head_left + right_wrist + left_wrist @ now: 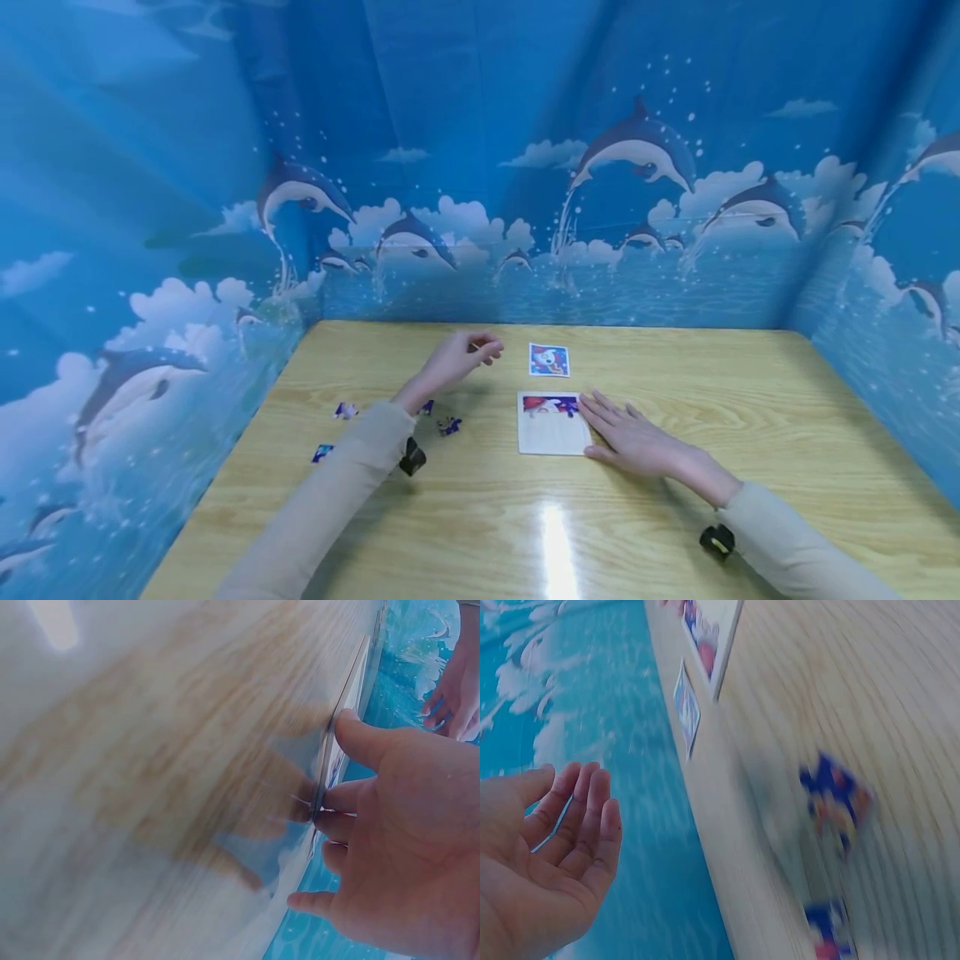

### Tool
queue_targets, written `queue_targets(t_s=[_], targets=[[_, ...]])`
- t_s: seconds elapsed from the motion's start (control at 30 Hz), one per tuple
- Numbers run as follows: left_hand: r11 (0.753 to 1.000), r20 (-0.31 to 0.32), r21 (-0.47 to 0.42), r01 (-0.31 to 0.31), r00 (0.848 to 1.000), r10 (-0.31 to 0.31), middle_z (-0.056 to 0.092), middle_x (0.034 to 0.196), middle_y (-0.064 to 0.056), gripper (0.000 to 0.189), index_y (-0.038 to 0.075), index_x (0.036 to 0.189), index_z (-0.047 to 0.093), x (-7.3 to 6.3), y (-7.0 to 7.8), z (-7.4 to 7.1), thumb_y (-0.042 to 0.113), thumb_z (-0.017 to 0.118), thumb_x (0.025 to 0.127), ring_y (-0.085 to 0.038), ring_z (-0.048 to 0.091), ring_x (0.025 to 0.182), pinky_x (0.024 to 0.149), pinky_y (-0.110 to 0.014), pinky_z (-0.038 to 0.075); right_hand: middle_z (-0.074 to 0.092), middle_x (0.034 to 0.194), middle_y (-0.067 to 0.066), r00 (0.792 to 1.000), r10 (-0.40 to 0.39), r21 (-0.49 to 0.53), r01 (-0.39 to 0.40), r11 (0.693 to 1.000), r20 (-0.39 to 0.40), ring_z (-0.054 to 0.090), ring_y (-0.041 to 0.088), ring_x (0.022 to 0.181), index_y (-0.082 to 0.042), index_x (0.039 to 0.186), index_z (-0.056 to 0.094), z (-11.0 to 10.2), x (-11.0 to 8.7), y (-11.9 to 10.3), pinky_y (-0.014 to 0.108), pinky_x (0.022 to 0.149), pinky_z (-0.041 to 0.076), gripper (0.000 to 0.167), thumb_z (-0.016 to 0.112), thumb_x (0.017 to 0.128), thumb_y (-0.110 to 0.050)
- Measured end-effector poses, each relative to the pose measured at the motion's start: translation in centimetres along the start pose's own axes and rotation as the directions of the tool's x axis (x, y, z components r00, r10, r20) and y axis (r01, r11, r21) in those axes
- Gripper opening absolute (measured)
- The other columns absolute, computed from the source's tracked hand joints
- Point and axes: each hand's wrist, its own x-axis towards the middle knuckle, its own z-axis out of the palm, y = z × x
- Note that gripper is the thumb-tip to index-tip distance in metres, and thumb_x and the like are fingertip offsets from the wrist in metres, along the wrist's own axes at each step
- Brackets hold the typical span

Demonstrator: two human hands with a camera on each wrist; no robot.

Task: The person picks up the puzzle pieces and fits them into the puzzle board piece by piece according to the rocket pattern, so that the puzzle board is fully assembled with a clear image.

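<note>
A white puzzle tray (553, 437) lies on the table, with joined jigsaw pieces (542, 405) along its far side and bare white below. My right hand (628, 437) rests at its right side, fingers extended; in the right wrist view the thumb and fingertips touch the tray's edge (346, 694). Left of the tray, my left hand (461, 357) hovers over the table. Its fingers are loosely bent and hold nothing, as the palm (551, 862) in the left wrist view shows. Loose jigsaw pieces (449, 427) lie near the left forearm.
Beyond the tray is a small picture card (549, 361) with a white figure on blue. Further loose pieces, one pale (346, 410) and one blue (322, 452), lie at the left of the wooden table (675, 367). A dolphin-print curtain (450, 167) surrounds the table's far and side edges.
</note>
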Motion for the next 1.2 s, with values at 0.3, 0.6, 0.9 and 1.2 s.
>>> queue_targets(t_s=[0.3, 0.6, 0.9, 1.2], targets=[[0.999, -0.109, 0.022, 0.044, 0.993, -0.041, 0.071, 0.118, -0.015, 0.034, 0.008, 0.126, 0.067, -3.6, -3.3, -5.0, 0.033, 0.055, 0.106, -0.03, 0.069, 0.105, 0.095, -0.051, 0.055, 0.019, 0.164, 0.027, 1.0, -0.002, 0.005, 0.002, 1.0, 0.006, 0.017, 0.047, 0.15, 0.004, 0.156, 0.028, -0.1, 0.1, -0.1, 0.072, 0.116, 0.017, 0.07, 0.053, 0.105, -0.036], [0.986, -0.179, 0.139, 0.088, 0.982, -0.063, 0.071, 0.115, -0.014, 0.031, 0.005, 0.126, 0.066, -7.3, -7.0, -8.5, 0.026, 0.056, 0.106, -0.03, 0.069, 0.104, 0.091, -0.047, 0.057, 0.02, 0.163, 0.027, 1.0, -0.018, 0.008, 0.018, 1.0, -0.009, 0.018, 0.048, 0.15, 0.004, 0.156, 0.029, -0.2, -0.1, -0.1, 0.073, 0.115, 0.017, 0.069, 0.054, 0.105, -0.036], [0.956, -0.199, 0.252, 0.154, 0.974, -0.104, 0.071, 0.115, -0.018, 0.027, 0.0, 0.122, 0.068, -11.0, -10.4, -11.3, 0.017, 0.063, 0.102, -0.031, 0.067, 0.101, 0.09, -0.048, 0.056, 0.02, 0.163, 0.027, 1.0, -0.014, 0.008, 0.014, 1.0, -0.006, 0.017, 0.048, 0.15, 0.004, 0.156, 0.029, -0.2, 0.0, -0.2, 0.073, 0.115, 0.017, 0.069, 0.054, 0.105, -0.035], [0.931, -0.148, 0.3, 0.207, 0.974, -0.169, 0.072, 0.109, -0.017, 0.021, -0.001, 0.115, 0.07, -13.7, -12.5, -12.9, 0.009, 0.068, 0.097, -0.031, 0.068, 0.098, 0.086, -0.046, 0.058, 0.023, 0.161, 0.03, 1.0, -0.03, 0.015, 0.03, 0.999, -0.01, 0.02, 0.05, 0.148, 0.006, 0.154, 0.031, -0.3, 0.0, -0.3, 0.075, 0.112, 0.019, 0.069, 0.055, 0.105, -0.035]])
